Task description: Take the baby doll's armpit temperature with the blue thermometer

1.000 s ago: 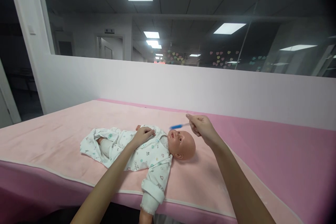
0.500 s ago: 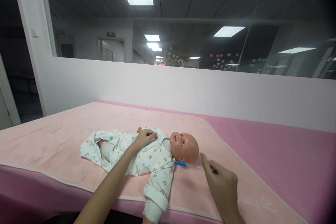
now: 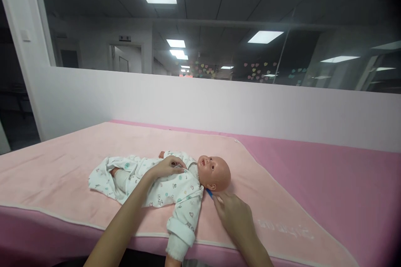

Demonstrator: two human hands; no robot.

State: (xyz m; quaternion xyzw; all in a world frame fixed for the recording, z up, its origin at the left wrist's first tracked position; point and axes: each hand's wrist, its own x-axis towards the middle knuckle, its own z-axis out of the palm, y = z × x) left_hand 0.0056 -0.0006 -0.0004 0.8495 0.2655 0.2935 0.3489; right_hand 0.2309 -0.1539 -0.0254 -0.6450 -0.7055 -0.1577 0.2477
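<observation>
A baby doll [image 3: 216, 172] in a white printed romper [image 3: 163, 181] lies on its back on a pale pink blanket [image 3: 62, 171], head to the right. My left hand [image 3: 166, 166] rests flat on the doll's chest. My right hand [image 3: 232, 215] sits low, just below the doll's head, pinching a thin stick with a blue tip [image 3: 209, 192]. The blue tip points at the doll's neck, beside the collar. Most of the stick is hidden under my fingers.
The blanket covers a darker pink bed [image 3: 328, 183] whose front edge runs close to me. A white half wall [image 3: 219, 104] with a glass window above stands behind the bed. A dark doorway [image 3: 15, 104] opens at the left.
My right hand dropped from above the doll's face to the blanket, then slid left until the blue tip reached the neck. My left hand stayed on the chest.
</observation>
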